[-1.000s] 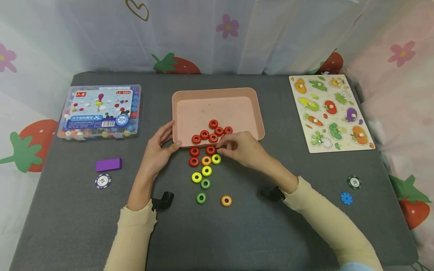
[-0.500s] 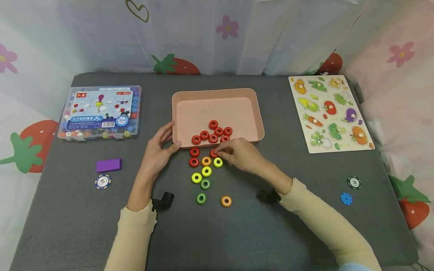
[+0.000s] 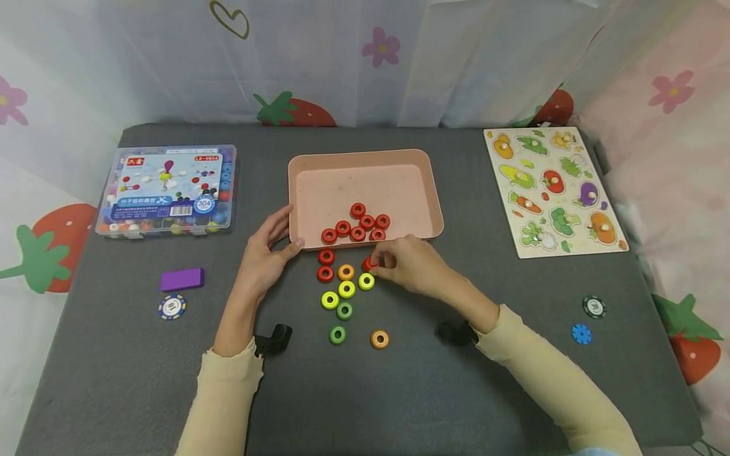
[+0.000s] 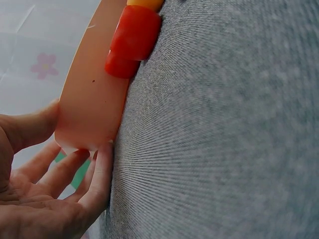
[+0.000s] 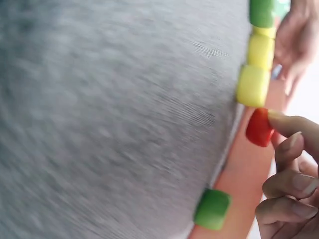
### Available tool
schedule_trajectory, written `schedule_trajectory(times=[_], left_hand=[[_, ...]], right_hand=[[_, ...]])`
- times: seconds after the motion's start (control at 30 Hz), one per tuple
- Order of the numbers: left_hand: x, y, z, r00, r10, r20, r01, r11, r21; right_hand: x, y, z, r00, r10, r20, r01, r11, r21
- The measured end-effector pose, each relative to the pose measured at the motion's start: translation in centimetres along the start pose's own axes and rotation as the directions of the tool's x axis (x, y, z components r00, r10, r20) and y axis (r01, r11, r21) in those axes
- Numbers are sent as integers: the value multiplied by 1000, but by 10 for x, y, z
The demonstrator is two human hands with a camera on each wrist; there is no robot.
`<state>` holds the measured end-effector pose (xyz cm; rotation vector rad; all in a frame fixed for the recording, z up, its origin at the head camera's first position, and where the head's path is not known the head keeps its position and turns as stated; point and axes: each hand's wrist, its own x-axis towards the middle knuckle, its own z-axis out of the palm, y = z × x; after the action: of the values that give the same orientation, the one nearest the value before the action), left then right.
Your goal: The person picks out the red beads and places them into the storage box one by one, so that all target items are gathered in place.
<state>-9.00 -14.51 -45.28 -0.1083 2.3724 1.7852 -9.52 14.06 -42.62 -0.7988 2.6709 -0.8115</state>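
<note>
In the head view, my left hand [image 3: 264, 258] grips the near left corner of a pink tray [image 3: 365, 162], thumb at its front wall and fingers along its left side. In the left wrist view, those fingers [image 4: 99, 174] bend around the tray's end. My right hand [image 3: 419, 266] pinches a red ring [image 5: 259, 128] between thumb and forefinger, low in front of the tray. A yellow ring [image 3: 367, 281] lies right beside it. Several red rings [image 3: 357, 209] rest inside the tray along its near side.
Before the tray lie more rings: red [image 3: 325, 274], orange [image 3: 346, 272], yellow [image 3: 329, 300] and green [image 3: 338, 335]. A bead box [image 3: 165, 190], purple block [image 3: 182, 279] and poker chip [image 3: 172, 306] sit left. A vegetable puzzle board [image 3: 556, 190] and two chips [image 3: 595, 307] are right.
My right hand has moved a red ring from the tray's front edge to the right and nearer. The yellow ring beside it has shifted nearer too. My left hand has stayed on the tray.
</note>
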Motion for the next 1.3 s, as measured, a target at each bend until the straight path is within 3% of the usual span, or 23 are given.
schedule_trajectory(times=[0.17,0.27,0.4,0.5,0.63,1.07,1.3], left_hand=[[0,1,0,1000,-1,2,1,1000,-5],[-1,2,0,1000,-3,2,3,1000,-15],[-2,3,0,1000,-6,4,6,1000,-19],[-2,2,0,1000,-8,4,8,1000,-14],[-1,1,0,1000,-8,6,8,1000,-13],[0,1,0,1000,-7,1,7,1000,-6],[1,0,0,1000,-9,1,9,1000,-1]], right_hand=[[2,3,-15,994,-23,-105,36,992,119],[5,10,-26,981,11,-192,6,996,85],[11,25,-34,962,93,-256,-100,995,-16],[16,34,-35,961,141,-238,-154,987,-36],[20,39,-33,967,151,-203,-158,987,-15],[24,33,-24,981,122,-149,-102,986,135],[19,15,-22,976,50,-213,-12,984,180]])
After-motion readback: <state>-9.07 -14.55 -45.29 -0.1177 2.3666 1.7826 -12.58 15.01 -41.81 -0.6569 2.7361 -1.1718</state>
